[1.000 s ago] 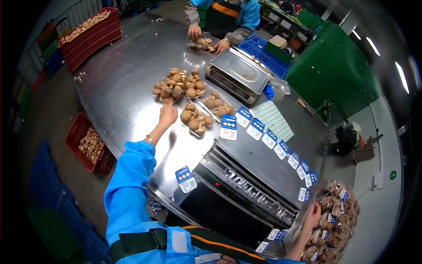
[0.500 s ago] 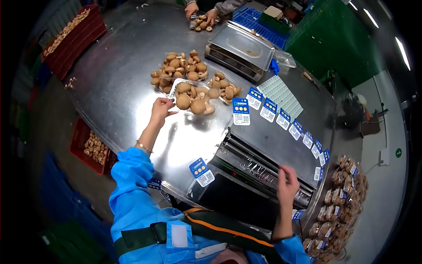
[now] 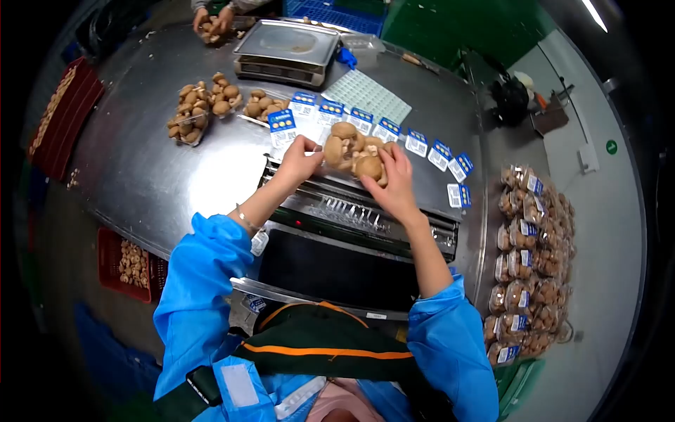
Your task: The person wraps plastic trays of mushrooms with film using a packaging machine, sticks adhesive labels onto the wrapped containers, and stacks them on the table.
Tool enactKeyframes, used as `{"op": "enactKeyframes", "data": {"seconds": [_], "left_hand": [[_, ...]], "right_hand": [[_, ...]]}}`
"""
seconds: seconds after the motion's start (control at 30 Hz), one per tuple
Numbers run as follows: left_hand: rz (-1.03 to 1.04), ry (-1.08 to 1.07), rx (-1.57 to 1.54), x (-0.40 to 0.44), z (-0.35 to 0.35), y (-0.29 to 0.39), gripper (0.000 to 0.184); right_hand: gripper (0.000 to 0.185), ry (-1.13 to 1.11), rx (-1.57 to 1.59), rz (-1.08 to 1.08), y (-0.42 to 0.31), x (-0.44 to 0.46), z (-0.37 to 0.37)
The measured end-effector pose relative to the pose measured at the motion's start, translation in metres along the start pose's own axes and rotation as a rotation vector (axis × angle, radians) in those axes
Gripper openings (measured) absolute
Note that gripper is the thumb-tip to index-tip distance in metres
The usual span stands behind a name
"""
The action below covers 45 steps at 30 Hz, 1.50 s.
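Observation:
A clear plastic tray of brown mushrooms (image 3: 368,167) is held between my two hands above the wrapping machine (image 3: 351,215). My left hand (image 3: 304,159) pinches the tray's left edge. On the other side, my right hand (image 3: 395,181) grips it with fingers against the mushrooms. Most of the tray is hidden under its load. Just beyond lie blue-and-white label cards (image 3: 283,126) in a curved row. More mushroom trays (image 3: 188,126) stand on the steel table (image 3: 133,148) to the left, one of them (image 3: 264,107) beside the cards.
A scale (image 3: 287,43) stands at the back, near a sheet of stickers (image 3: 367,97) and a knife (image 3: 420,65). At the far left, another person's hands (image 3: 212,21) hold mushrooms. Packed, labelled trays (image 3: 529,267) are stacked at right. Red crates (image 3: 105,261) flank the table's left side.
The mushroom tray has moved right, from the table to above the machine. My right hand has come up and taken its other side. The head view has shifted.

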<state>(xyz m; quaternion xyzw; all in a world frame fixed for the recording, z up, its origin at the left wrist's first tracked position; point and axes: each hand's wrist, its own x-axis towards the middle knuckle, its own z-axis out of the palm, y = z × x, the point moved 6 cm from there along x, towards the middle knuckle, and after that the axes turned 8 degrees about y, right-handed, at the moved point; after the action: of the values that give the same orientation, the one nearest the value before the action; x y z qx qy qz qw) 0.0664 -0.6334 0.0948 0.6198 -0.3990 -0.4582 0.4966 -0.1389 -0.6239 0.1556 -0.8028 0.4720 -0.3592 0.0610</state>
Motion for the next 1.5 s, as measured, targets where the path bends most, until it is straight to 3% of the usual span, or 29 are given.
{"op": "enactKeyframes", "data": {"seconds": [0.07, 0.17, 0.23, 0.3, 0.37, 0.43, 0.57, 0.63, 0.67, 0.7, 0.77, 0.83, 0.9, 0.97, 1.03, 1.07, 1.1, 1.13, 1.17, 1.2, 1.23, 1.27, 1.3, 1.37, 1.43, 1.47, 1.5], "left_hand": [[0.238, -0.049, 0.456, -0.005, 0.020, 0.006, 0.030], [0.219, -0.150, 0.691, -0.022, 0.041, 0.018, 0.039], [0.439, 0.016, 0.768, -0.047, 0.030, 0.036, 0.044], [0.663, 0.183, 0.800, -0.079, 0.007, 0.039, 0.051], [0.834, 0.351, 1.075, -0.109, -0.016, 0.045, 0.046], [0.684, 0.290, 1.259, -0.112, -0.024, 0.029, 0.033], [0.746, 0.239, 1.192, -0.098, -0.002, 0.015, 0.042], [0.482, 0.016, 1.081, -0.077, 0.002, 0.002, 0.037], [0.520, 0.001, 0.994, -0.075, -0.003, 0.006, 0.028], [0.314, -0.088, 0.786, -0.071, -0.014, 0.006, 0.023], [0.092, -0.242, 0.425, -0.082, -0.041, 0.003, 0.027], [-0.439, -0.314, -0.012, -0.119, -0.058, 0.002, 0.032], [-0.833, -0.516, -0.737, -0.156, -0.056, -0.007, 0.032], [-0.631, -0.937, -1.042, -0.163, -0.036, 0.033, 0.034], [0.082, -0.873, -1.125, -0.122, -0.027, 0.103, 0.042], [0.052, -0.889, -1.358, -0.088, -0.020, 0.125, 0.042], [0.129, -0.615, -1.232, -0.051, -0.008, 0.144, 0.034], [0.162, -0.347, -1.058, -0.016, 0.003, 0.161, 0.039], [0.443, -0.433, -0.843, 0.022, 0.020, 0.157, 0.039], [0.515, -0.296, -0.442, 0.041, 0.039, 0.139, 0.040], [0.573, -0.142, -0.047, 0.062, 0.057, 0.121, 0.042], [0.525, -0.180, 0.127, 0.078, 0.078, 0.089, 0.041], [0.462, -0.218, 0.302, 0.086, 0.094, 0.055, 0.040], [0.502, -0.424, 0.285, 0.087, 0.104, 0.015, 0.038], [0.132, -0.460, 0.021, 0.074, 0.100, 0.009, 0.035], [-0.071, -0.644, -0.053, 0.054, 0.096, 0.020, 0.036], [-0.040, -0.715, -0.093, 0.048, 0.090, 0.025, 0.044]], "right_hand": [[0.061, 0.012, -0.069, 0.026, 0.022, -0.016, -0.013], [0.061, -0.034, -0.116, 0.051, 0.031, -0.019, -0.036], [0.061, 0.075, -0.024, 0.110, 0.040, -0.034, -0.070], [0.052, 0.126, -0.141, 0.409, 0.069, -0.075, -0.111], [0.042, -0.166, -0.411, 0.732, 0.092, -0.120, -0.133], [0.040, -0.292, -0.605, 0.660, 0.087, -0.143, -0.124], [0.037, -0.172, -0.670, 0.336, 0.063, -0.123, -0.087], [0.031, -0.104, -0.184, 0.601, 0.086, -0.134, -0.071], [0.027, 0.014, -0.165, 0.433, 0.083, -0.136, -0.074], [0.025, -0.030, 0.215, 0.714, 0.089, -0.148, -0.078], [0.021, -0.120, 1.005, 1.238, 0.074, -0.178, -0.091], [0.023, -0.016, 1.544, 1.430, 0.058, -0.204, -0.103], [0.029, -0.154, 2.072, 1.496, 0.024, -0.205, -0.117], [0.032, -0.552, 2.468, 0.944, -0.011, -0.155, -0.147], [0.029, -0.272, 2.571, 0.667, -0.005, -0.089, -0.175], [0.028, -0.144, 2.596, 0.506, 0.008, -0.050, -0.184], [0.020, 0.161, 2.251, 0.429, 0.036, -0.012, -0.185], [0.013, 0.343, 1.986, 0.495, 0.048, 0.028, -0.171], [0.009, 0.482, 1.694, 0.594, 0.060, 0.066, -0.157], [0.014, 0.372, 1.542, 0.453, 0.091, 0.086, -0.128], [0.020, 0.395, 0.986, 0.338, 0.118, 0.093, -0.095], [0.025, 0.219, 0.286, 0.164, 0.130, 0.094, -0.066], [0.027, -0.066, 0.154, 0.380, 0.167, 0.082, -0.017], [0.032, -0.416, 0.187, 0.422, 0.150, 0.058, 0.015], [0.036, -0.390, 0.543, 0.679, 0.156, 0.040, 0.009], [0.036, -0.432, 0.699, 0.862, 0.142, 0.029, -0.001], [0.037, -0.461, 0.939, 0.859, 0.151, 0.017, 0.000]]}}
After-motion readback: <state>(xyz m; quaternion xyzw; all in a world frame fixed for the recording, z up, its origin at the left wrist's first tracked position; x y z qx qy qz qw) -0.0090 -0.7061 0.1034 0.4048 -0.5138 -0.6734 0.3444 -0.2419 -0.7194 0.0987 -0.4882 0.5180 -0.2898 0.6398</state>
